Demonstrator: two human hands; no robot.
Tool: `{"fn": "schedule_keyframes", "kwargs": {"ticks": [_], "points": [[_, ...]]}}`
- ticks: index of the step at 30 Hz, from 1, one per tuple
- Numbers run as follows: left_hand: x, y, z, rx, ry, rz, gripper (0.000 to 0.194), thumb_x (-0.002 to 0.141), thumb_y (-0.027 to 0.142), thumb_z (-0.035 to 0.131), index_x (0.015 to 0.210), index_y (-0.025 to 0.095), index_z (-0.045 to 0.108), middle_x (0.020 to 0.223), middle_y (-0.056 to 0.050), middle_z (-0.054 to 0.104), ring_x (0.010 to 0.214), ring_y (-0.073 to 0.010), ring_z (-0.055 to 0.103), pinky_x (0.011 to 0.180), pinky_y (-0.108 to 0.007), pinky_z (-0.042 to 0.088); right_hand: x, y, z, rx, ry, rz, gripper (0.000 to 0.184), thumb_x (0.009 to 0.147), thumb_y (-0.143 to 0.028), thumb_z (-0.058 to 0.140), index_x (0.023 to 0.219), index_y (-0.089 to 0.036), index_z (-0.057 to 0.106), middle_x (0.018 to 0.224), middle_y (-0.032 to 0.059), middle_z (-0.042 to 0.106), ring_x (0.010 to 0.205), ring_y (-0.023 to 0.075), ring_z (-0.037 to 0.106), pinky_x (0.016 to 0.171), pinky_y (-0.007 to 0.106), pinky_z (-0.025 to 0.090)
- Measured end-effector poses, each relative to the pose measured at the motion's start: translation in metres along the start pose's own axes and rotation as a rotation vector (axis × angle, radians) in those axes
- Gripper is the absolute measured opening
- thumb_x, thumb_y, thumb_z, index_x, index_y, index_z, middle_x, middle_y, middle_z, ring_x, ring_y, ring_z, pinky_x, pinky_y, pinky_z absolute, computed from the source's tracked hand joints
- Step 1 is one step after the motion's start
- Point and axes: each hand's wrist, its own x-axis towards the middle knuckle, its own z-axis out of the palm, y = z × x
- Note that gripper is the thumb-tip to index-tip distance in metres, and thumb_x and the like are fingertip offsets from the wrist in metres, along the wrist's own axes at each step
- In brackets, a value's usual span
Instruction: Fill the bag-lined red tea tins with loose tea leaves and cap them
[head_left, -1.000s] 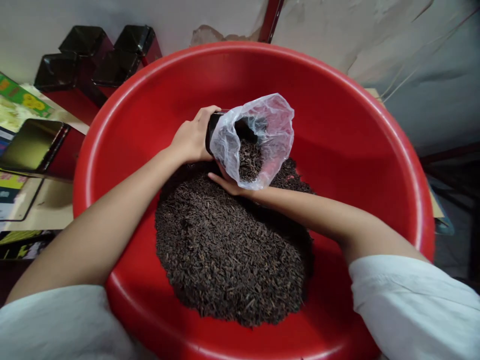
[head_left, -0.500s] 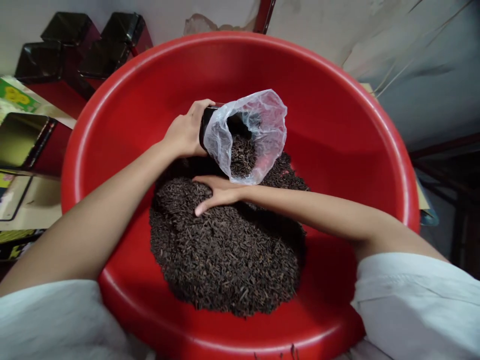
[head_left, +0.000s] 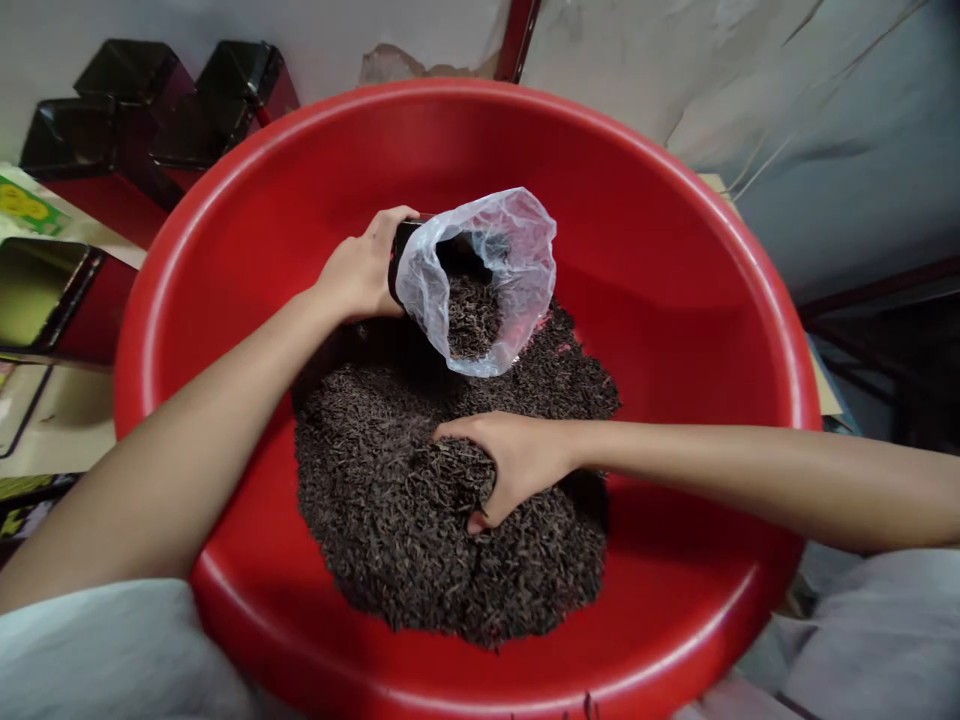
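Note:
A big red plastic basin [head_left: 675, 250] fills the view, with a heap of dark brown dried leaves [head_left: 390, 520] in its middle. My left hand [head_left: 360, 272] grips a dark container lined with a clear plastic bag [head_left: 510, 250], tilted with its mouth towards me and partly filled with the leaves. My right hand [head_left: 510, 465] is dug into the heap in front of the bag, fingers curled round a scoop of leaves.
Dark square tins with red sides [head_left: 150, 100] stand at the back left beside the basin. An open flat tin [head_left: 52, 300] and printed cartons lie at the left edge. A pale wall rises behind the basin.
My right hand has left the bag's mouth, come back towards me and sunk into the heap, closing on leaves. The left hand still holds the lined container in place.

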Motion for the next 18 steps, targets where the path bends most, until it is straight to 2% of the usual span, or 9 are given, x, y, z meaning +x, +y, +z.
{"fn": "schedule_keyframes", "kwargs": {"ticks": [3,6,10,15,18], "points": [[0.0,0.0,0.001,-0.002,0.014,-0.005,0.088,0.058,0.04,0.07,0.135,0.025,0.031,0.141,-0.008,0.042,0.096,-0.0313,0.064,0.083,-0.042,0.051,-0.006,-0.002,0.007,0.071,0.141,0.12,0.047,0.054,-0.029,0.075,0.096,-0.018,0.057,0.095,0.0037,0.065,0.086,0.0208,0.061,0.08,0.032,0.047],[0.001,-0.002,0.002,-0.012,0.031,-0.004,0.088,0.055,0.038,0.071,0.133,0.028,0.032,0.139,-0.007,0.045,0.092,-0.0301,0.065,0.082,-0.041,0.052,-0.007,0.0,0.01,0.357,0.227,0.19,0.04,0.053,-0.022,0.074,0.088,-0.016,0.055,0.083,-0.0002,0.063,0.076,0.0152,0.058,0.074,0.03,0.049],[0.001,-0.004,0.002,-0.01,0.028,-0.004,0.089,0.056,0.039,0.072,0.134,0.028,0.031,0.139,-0.008,0.045,0.093,-0.0319,0.065,0.08,-0.041,0.052,-0.007,0.001,0.004,0.737,0.215,0.222,0.032,0.052,-0.019,0.075,0.077,-0.016,0.054,0.071,-0.0039,0.058,0.067,0.0105,0.055,0.066,0.026,0.049],[0.001,-0.003,0.0,0.003,0.001,-0.023,0.09,0.057,0.04,0.071,0.135,0.024,0.029,0.139,-0.013,0.044,0.094,-0.0353,0.065,0.079,-0.045,0.052,-0.016,-0.015,-0.015,0.919,0.184,0.166,0.029,0.051,-0.018,0.075,0.075,-0.016,0.06,0.071,-0.0027,0.063,0.069,0.0115,0.059,0.07,0.027,0.052],[0.001,-0.004,0.0,-0.007,0.015,-0.001,0.09,0.057,0.04,0.072,0.135,0.028,0.029,0.139,-0.011,0.046,0.094,-0.0335,0.065,0.079,-0.043,0.052,-0.024,-0.03,-0.029,0.986,0.25,0.123,0.03,0.051,-0.018,0.073,0.079,-0.017,0.062,0.072,-0.0018,0.066,0.069,0.0128,0.061,0.069,0.027,0.054]]}}
